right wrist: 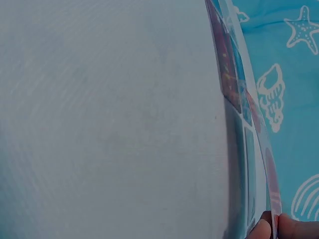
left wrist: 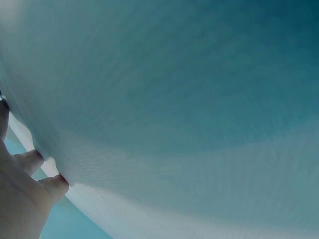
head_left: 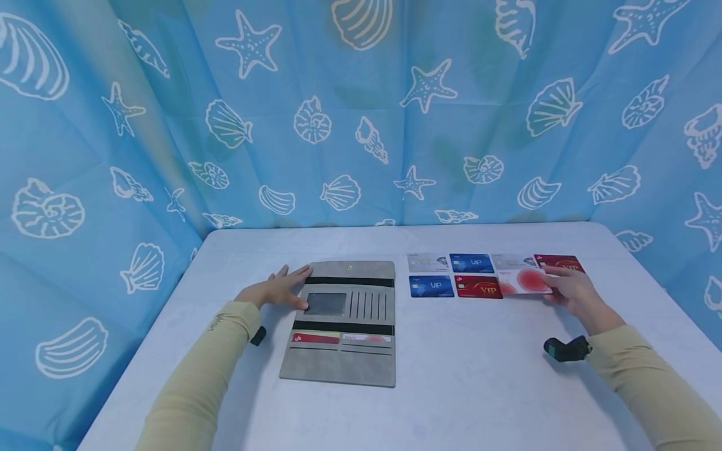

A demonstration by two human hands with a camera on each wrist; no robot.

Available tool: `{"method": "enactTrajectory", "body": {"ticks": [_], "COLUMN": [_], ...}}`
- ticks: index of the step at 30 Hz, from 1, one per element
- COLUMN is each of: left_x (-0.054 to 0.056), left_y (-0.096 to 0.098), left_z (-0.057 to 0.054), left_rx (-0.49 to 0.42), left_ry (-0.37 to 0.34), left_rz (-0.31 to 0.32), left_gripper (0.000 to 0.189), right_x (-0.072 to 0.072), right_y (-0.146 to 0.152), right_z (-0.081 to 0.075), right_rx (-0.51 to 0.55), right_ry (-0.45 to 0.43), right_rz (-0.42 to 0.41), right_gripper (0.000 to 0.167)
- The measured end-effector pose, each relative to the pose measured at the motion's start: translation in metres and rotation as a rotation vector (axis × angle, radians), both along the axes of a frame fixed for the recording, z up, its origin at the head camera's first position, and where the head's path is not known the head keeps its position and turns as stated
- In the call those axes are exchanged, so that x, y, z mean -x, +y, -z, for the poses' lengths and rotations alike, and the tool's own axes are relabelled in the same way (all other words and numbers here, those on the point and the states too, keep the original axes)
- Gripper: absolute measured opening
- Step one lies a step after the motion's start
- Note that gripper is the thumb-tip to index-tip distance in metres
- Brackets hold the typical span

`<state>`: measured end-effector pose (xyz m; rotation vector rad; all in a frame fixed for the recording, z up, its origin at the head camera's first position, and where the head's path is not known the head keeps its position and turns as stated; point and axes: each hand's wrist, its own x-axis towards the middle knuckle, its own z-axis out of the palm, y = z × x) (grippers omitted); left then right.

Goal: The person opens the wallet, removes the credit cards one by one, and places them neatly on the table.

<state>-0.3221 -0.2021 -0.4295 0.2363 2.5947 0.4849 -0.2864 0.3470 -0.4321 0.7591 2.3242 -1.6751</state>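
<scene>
My right hand point(head_left: 574, 293) pinches a white card with red circles point(head_left: 526, 282) between thumb and fingers. The right wrist view shows this card point(right wrist: 269, 172) tilted up on edge, overlapping the laid-out cards. My left hand point(head_left: 277, 290), fingers spread, rests at the upper left edge of an opened grey wallet point(head_left: 361, 371), thumb by its clear window point(head_left: 326, 304). Fingertips touch the table in the left wrist view, where the wallet is hardly visible. Two lower wallet slots hold a red card point(head_left: 316, 338) and a white card with a pink pattern point(head_left: 366, 338).
Right of the wallet, cards lie in two rows on the white table point(head_left: 451, 376): silver point(head_left: 427, 262) and blue point(head_left: 471, 263) VIP cards, another silver point(head_left: 507, 260), red point(head_left: 558, 260), then blue point(head_left: 431, 286) and red point(head_left: 478, 287). A blue seashell-print curtain point(head_left: 361, 156) hangs behind.
</scene>
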Motion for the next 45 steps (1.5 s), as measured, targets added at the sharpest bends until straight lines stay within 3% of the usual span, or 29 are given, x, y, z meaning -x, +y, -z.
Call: {"method": "enactTrajectory", "body": {"ticks": [12, 23, 32, 45], "left_x": [-0.001, 0.000, 0.000, 0.000], "left_y": [0.000, 0.000, 0.000, -0.001], "left_z": [0.000, 0.001, 0.001, 0.000], "left_rx": [0.000, -0.002, 0.001, 0.000], "left_ry": [0.001, -0.001, 0.005, 0.003], "left_rz": [-0.001, -0.004, 0.004, 0.009], "left_gripper": [0.093, 0.094, 0.093, 0.093], "right_x": [0.002, 0.003, 0.004, 0.001], "right_y": [0.005, -0.002, -0.002, -0.004], "right_z": [0.011, 0.013, 0.015, 0.009], "right_rx": [-0.038, -0.241, -0.474, -0.567], "right_ry": [-0.006, -0.025, 0.004, 0.013], "right_rz": [-0.004, -0.029, -0.129, -0.219], "right_gripper": [0.054, 0.053, 0.050, 0.058]}}
